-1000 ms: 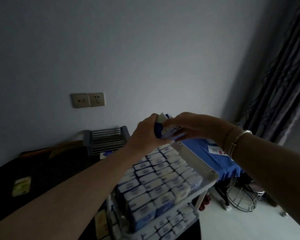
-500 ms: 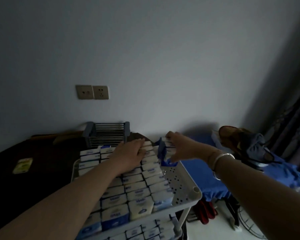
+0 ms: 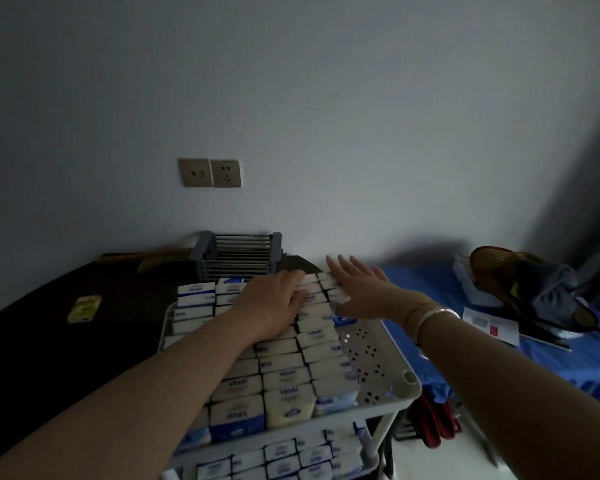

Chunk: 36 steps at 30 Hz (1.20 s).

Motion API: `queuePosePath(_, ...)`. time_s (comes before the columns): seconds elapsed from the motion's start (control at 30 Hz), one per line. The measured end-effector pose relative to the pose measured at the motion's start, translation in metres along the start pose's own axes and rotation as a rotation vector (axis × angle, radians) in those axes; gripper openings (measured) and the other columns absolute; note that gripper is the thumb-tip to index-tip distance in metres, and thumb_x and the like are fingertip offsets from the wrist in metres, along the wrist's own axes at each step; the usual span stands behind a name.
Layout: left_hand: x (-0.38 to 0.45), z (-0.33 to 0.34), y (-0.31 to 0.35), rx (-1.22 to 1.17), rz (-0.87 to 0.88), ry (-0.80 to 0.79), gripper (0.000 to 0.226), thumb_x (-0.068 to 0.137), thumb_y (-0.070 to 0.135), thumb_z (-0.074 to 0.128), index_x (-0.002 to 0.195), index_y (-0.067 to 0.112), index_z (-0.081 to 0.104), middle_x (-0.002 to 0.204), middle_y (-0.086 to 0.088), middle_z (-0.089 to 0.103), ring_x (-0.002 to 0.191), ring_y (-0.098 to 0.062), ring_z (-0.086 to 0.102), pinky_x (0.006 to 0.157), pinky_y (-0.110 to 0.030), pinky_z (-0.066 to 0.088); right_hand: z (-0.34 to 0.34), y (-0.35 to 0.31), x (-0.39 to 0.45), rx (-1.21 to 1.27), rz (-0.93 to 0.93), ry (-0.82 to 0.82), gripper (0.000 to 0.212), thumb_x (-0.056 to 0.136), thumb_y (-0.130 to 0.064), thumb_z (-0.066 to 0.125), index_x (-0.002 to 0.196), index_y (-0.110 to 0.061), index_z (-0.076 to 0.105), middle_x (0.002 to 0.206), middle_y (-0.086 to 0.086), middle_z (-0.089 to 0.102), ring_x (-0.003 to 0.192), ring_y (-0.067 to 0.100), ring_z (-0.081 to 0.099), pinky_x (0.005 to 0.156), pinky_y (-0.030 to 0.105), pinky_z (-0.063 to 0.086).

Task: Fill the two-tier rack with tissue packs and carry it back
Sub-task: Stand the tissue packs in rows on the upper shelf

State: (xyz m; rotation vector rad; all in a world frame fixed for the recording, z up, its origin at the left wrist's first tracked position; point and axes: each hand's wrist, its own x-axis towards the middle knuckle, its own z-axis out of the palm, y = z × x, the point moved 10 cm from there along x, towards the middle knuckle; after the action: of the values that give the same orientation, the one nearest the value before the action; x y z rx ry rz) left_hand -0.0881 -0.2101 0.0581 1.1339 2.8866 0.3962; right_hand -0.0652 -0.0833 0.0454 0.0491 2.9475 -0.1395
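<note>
1. Rack (image 3: 378, 407): white plastic, 2 tiers, perforated top tray, stands betw. dark counter (image 3: 49, 341) & blue bed (image 3: 534, 341).
2. Tissue packs (image 3: 284, 379): soft rectangular, white/blue, upright rows on both tiers.
3. Left hand (image 3: 274, 299): fingers flat, pressing packs at far end.
4. Right hand (image 3: 364, 292): fingers straight, spread, touching far-right packs.
5. Grey slatted crate (image 3: 238, 252) by wall.

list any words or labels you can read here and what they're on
"Vinda" on the tissue packs in the rack's top tier, partly blurred; it reads upside down on some front packs.
Lower-tier packs: blue labels, too blurred to read.
Yellow packet on the dark table: print too small to read.
Papers on the blue cloth: no print readable.
Wall sockets: no text.
</note>
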Motion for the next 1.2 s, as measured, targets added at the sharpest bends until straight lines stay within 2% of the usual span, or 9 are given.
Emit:
queuePosePath(0.13, 0.002, -0.002, -0.004, -0.019, -0.007, -0.020, 0.049, 0.102, 0.044, 0.024, 0.147, 0.026, 0.029, 0.151, 0.004, 0.036, 0.139, -0.014, 0.030, 0.118, -0.044, 0.010, -0.004, -0.003, -0.002, -0.096, 0.011, -0.018, 0.094, 0.087, -0.044, 0.053, 0.150, -0.026, -0.015, 0.159, 0.001, -0.015, 0.145, 0.023, -0.018, 0.116, 0.053, -0.005)
queuePosePath(0.23, 0.001, -0.008, -0.011, -0.051, -0.005, -0.022, 0.049, 0.102, 0.044, 0.022, 0.148, 0.027, 0.028, 0.152, 0.006, 0.033, 0.141, -0.012, 0.026, 0.118, -0.044, 0.005, -0.012, -0.009, -0.005, -0.053, 0.016, -0.040, 0.090, 0.087, -0.029, 0.052, 0.151, -0.025, -0.010, 0.158, -0.002, -0.017, 0.144, 0.020, -0.020, 0.116, 0.050, -0.008)
queuePosePath(0.37, 0.003, -0.024, -0.037, -0.129, -0.018, 0.015, 0.047, 0.102, 0.042, 0.024, 0.146, 0.027, 0.033, 0.150, 0.005, 0.037, 0.135, -0.014, 0.037, 0.116, -0.043, 0.013, -0.042, -0.025, -0.002, 0.083, 0.009, 0.078, 0.077, 0.086, -0.019, 0.052, 0.151, -0.021, 0.011, 0.160, -0.003, -0.003, 0.146, 0.016, -0.013, 0.117, 0.045, -0.005)
queuePosePath(0.5, 0.003, -0.045, -0.078, -0.274, -0.060, 0.056, 0.041, 0.103, 0.037, 0.026, 0.138, 0.025, 0.043, 0.144, 0.005, 0.044, 0.129, -0.015, 0.043, 0.115, -0.045, 0.019, -0.073, -0.063, 0.014, 0.233, -0.006, 0.198, 0.059, 0.085, -0.013, 0.054, 0.140, -0.022, 0.036, 0.153, 0.005, 0.027, 0.146, 0.019, 0.008, 0.118, 0.041, 0.011)
queuePosePath(0.63, 0.005, -0.054, -0.142, -0.388, -0.090, 0.092, 0.033, 0.102, 0.033, 0.032, 0.124, 0.022, 0.054, 0.131, 0.001, 0.055, 0.121, -0.018, 0.050, 0.108, -0.043, 0.033, -0.076, -0.109, 0.045, 0.215, 0.010, 0.209, 0.041, 0.088, -0.014, 0.052, 0.128, -0.019, 0.050, 0.138, 0.009, 0.045, 0.137, 0.023, 0.031, 0.109, 0.032, 0.023)
queuePosePath(0.77, 0.000, -0.048, -0.229, -0.436, -0.145, 0.093, 0.030, 0.101, 0.027, 0.036, 0.119, 0.019, 0.058, 0.127, -0.003, 0.058, 0.118, -0.020, 0.052, 0.103, -0.039, 0.039, -0.059, -0.149, 0.091, 0.193, 0.090, 0.158, 0.032, 0.086, -0.019, 0.054, 0.116, -0.013, 0.058, 0.123, 0.009, 0.058, 0.116, 0.026, 0.052, 0.100, 0.038, 0.040)
queuePosePath(0.93, -0.014, -0.027, -0.322, -0.472, -0.203, 0.032, 0.026, 0.099, 0.024, 0.039, 0.116, 0.022, 0.059, 0.126, 0.000, 0.058, 0.117, -0.017, 0.052, 0.104, -0.041, 0.039, -0.039, -0.192, 0.135, 0.187, 0.190, 0.044, 0.029, 0.092, -0.015, 0.049, 0.113, 0.000, 0.062, 0.118, 0.016, 0.062, 0.110, 0.028, 0.057, 0.088, 0.029, 0.042)
queuePosePath(1.07, -0.016, -0.003, -0.358, -0.490, -0.197, -0.050, 0.025, 0.097, 0.022, 0.046, 0.120, 0.020, 0.057, 0.126, 0.000, 0.057, 0.118, -0.016, 0.052, 0.103, -0.037, 0.041, -0.012, -0.202, 0.165, 0.152, 0.253, -0.075, 0.031, 0.092, -0.016, 0.049, 0.112, 0.001, 0.063, 0.119, 0.019, 0.062, 0.109, 0.030, 0.057, 0.093, 0.036, 0.045)
queuePosePath(1.2, -0.005, 0.022, -0.365, -0.514, -0.163, -0.120, 0.027, 0.096, 0.024, 0.051, 0.122, 0.021, 0.055, 0.127, 0.002, 0.057, 0.117, -0.012, 0.051, 0.102, -0.034, 0.042, 0.012, -0.197, 0.191, 0.092, 0.285, -0.238, 0.033, 0.093, -0.017, 0.047, 0.115, 0.004, 0.061, 0.120, 0.020, 0.060, 0.111, 0.032, 0.056, 0.097, 0.039, 0.044)
